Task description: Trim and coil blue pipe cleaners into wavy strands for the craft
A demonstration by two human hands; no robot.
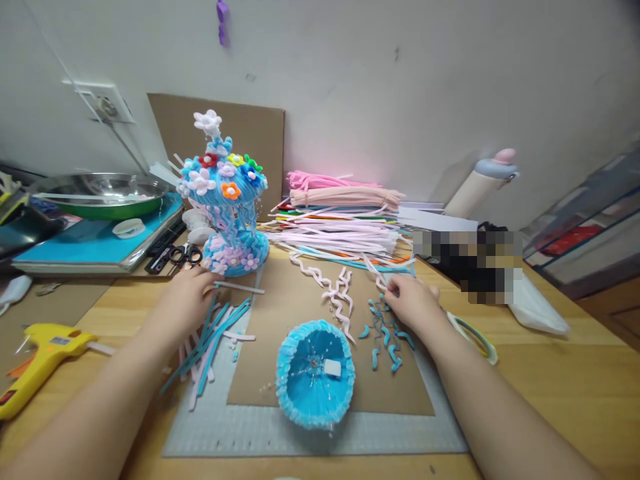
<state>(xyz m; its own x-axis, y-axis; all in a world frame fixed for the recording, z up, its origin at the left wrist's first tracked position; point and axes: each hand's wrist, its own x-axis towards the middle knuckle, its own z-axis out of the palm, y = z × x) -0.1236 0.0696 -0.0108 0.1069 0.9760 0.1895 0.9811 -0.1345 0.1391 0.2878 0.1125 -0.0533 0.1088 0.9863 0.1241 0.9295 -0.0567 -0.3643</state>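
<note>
My left hand (186, 297) rests on the table, fingertips on a loose bunch of blue and white pipe cleaners (213, 340). My right hand (411, 298) pinches at small curly blue pipe-cleaner pieces (385, 337) on the brown cardboard sheet (300, 293). Between my hands lies a blue fuzzy dome (316, 373), open side up, with a small white square inside. Wavy white pipe-cleaner pieces (336, 293) lie just beyond it. A blue mushroom-shaped model covered in coloured flowers (226, 200) stands behind my left hand.
A stack of coloured pipe cleaners (345, 213) lies at the back. A yellow glue gun (37, 357) sits at left, black scissors (183, 253) near the model, a metal bowl (97, 193) on books, a tape roll (475, 337) at right. A grey cutting mat (310, 433) underlies the cardboard.
</note>
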